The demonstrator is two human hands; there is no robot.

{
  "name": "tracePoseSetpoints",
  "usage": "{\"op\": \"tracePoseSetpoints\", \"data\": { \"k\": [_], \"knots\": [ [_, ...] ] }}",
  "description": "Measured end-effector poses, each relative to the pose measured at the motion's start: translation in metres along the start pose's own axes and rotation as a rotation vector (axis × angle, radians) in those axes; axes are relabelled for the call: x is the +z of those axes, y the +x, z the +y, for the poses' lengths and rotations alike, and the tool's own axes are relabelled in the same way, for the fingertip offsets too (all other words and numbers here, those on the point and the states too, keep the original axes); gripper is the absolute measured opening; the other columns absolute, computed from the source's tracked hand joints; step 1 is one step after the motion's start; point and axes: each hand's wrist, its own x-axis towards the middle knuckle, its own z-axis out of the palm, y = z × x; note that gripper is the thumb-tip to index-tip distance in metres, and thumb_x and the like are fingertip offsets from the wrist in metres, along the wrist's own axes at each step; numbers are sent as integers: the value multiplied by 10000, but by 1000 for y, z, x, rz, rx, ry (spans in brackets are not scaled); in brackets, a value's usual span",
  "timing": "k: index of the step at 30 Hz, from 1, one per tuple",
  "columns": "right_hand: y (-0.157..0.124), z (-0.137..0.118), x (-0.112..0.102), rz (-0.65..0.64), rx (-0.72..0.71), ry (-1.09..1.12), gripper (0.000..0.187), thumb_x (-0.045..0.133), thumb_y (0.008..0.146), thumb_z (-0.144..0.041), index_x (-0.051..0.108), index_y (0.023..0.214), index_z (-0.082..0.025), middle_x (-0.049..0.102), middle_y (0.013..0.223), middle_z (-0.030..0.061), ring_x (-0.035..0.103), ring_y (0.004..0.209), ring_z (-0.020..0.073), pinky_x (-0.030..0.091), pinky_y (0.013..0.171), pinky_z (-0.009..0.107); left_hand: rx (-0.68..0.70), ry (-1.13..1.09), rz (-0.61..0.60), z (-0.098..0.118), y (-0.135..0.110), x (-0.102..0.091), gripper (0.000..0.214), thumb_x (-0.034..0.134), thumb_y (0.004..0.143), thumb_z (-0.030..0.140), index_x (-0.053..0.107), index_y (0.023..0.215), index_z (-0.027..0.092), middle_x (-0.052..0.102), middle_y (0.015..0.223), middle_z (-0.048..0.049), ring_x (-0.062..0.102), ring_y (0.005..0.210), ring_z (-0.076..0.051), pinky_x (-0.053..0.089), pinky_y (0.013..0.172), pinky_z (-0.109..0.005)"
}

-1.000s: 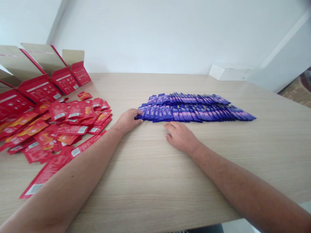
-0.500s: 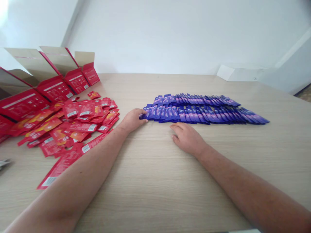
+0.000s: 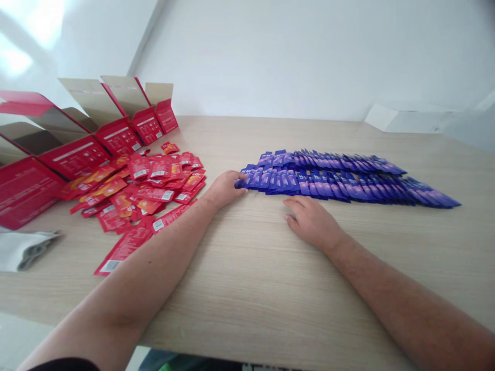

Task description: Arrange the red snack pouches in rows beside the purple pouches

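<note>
The right hand [image 3: 312, 221], loosely open and holding nothing, is lying low over the table [image 3: 232, 288], just in front of the purple sachets [image 3: 320, 185]. The left hand [image 3: 228, 188] is touching their front row's left end; whether it's gripping one, I can't tell. Two rows are stretching rightward. Beyond heaped red sachets [image 3: 157, 193], open red cartons [image 3: 118, 138] are standing; a white box [image 3: 410, 121] is sitting at the back.

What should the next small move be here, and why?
Probably ease the right-hand grip slightly forward to the front row of purple packets: its fingertips appear just short of that row, over bare table, while the left-hand grip is at the row's left end. Whether the left pinches a packet is unclear.
</note>
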Motion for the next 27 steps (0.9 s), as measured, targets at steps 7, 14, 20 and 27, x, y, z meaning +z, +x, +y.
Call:
{"op": "tracePoseSetpoints", "data": {
  "k": [7,14,20,27],
  "knots": [
    [0,-4,-6,-14,21,-40,386,591,1000,-228,678,1361,-124,697,1217,171,627,1148,336,504,1063,482,8,-4,30,24,-15,-16,412,614,812,153,760,1191,222,727,1284,-86,673,1238,-275,570,1094,-427],
    [-11,-8,-12,-146,119,-51,239,455,1049,-316,652,957,-218,740,938,100,688,899,280,461,787,389,91,78,-24,62,-74,-57,398,597,742,51,753,1073,208,712,1178,-87,691,1158,-254,545,1098,-388],
    [-32,-23,-14,-232,186,47,393,326,1064,-494,513,798,-272,687,755,61,639,708,270,333,644,384,44,113,-90,65,-151,-95,380,600,770,61,730,1083,231,736,1146,-77,701,1138,-259,558,1065,-409],
    [-46,-51,-15,-215,174,131,432,324,1047,-571,487,756,-296,653,702,48,632,680,284,365,658,411,-91,155,-26,50,-233,-129,302,591,834,113,709,1079,246,722,1169,-74,684,1157,-267,560,1051,-412]
  ]
}}
